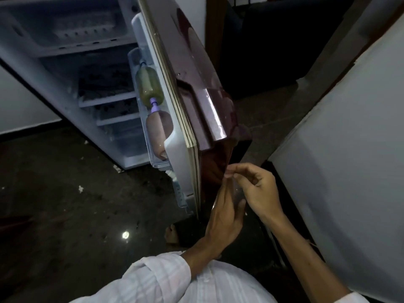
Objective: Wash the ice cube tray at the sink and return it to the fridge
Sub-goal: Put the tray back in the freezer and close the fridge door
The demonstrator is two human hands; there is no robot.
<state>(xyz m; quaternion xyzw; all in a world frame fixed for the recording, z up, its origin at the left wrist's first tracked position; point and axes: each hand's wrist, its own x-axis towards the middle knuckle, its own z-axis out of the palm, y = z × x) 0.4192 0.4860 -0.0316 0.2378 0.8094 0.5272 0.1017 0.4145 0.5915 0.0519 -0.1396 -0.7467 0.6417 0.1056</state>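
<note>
Head view, dim light. Both hands are low in front of the outer face of the open fridge door [196,68]. The left hand [225,215] has straight fingers pointing up, laid flat. The right hand [258,189] is curled, thumb and forefinger tips [229,172] pinched together just above the left fingertips. Between the hands is a pale, see-through strip, probably the ice cube tray [235,189], though I can't be sure. It stands on edge, long axis roughly upright, touching both hands. The freezer compartment [72,25] lies well up and to the left of the fingers, with the door's edge between. The left hand is nearer the opening. My read: return leg, tray not yet in. It has to go round the door edge and turn level to slide in. Two bottles [149,86] sit in the door shelf, above and left of the fingers.
</note>
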